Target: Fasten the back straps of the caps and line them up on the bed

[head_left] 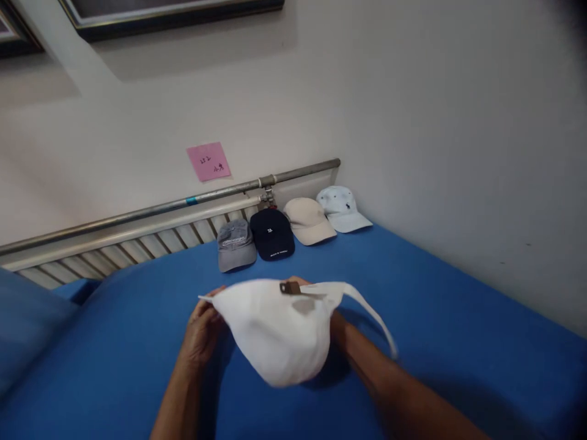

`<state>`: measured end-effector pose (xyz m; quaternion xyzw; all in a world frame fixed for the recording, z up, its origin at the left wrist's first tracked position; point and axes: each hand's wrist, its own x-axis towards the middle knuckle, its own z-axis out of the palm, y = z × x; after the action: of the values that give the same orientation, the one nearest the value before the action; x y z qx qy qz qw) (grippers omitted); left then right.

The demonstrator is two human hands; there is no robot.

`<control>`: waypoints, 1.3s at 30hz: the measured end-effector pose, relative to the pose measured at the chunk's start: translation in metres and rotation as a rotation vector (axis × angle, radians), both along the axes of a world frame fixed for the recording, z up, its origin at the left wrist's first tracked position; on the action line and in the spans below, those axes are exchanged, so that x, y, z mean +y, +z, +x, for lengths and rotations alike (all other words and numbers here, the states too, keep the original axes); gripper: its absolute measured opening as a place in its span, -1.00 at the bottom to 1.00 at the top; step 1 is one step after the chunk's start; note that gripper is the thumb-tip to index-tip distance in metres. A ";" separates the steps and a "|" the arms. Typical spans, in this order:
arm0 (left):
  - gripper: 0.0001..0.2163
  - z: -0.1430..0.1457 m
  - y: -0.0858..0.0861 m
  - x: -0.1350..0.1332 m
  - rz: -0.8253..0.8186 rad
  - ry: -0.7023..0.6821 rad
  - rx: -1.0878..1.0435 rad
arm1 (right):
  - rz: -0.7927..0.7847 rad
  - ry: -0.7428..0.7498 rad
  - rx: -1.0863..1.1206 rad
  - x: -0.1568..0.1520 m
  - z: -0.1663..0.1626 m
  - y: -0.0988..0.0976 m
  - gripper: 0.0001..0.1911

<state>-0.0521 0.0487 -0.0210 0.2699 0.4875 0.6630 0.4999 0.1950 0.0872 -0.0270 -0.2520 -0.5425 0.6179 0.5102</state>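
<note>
A white cap (279, 333) hangs over the blue surface, its crown tipped downward and toward me. Its loose strap (373, 315) trails off to the right from a brown buckle (290, 288). At the cap's left edge, my left hand (204, 327) pinches the rim with fingers closed. My right hand (337, 321) is behind the cap on the right side; most of its fingers are hidden, though a bit shows above the buckle. Beyond the cap stand a grey cap (236, 244), a black cap (273, 235), a beige cap (309, 221) and a pale blue cap (343, 209) in a row.
The blue-covered surface (137, 342) reaches to the walls. A radiator (137, 247) and a metal pipe (160, 206) run along its far side. A pink note (208, 162) sticks to the wall, with framed pictures (174, 21) above. Blue fabric (27, 324) rises at the left.
</note>
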 end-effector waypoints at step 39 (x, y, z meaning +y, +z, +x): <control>-0.85 -0.023 0.013 -0.048 0.124 -0.432 0.708 | 1.057 -0.225 -0.802 -0.093 0.057 0.022 -0.65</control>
<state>-0.0754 0.0007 -0.0085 0.6067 0.5205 0.4374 0.4119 0.2516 -0.0055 -0.0054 -0.2335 -0.8900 0.0710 0.3851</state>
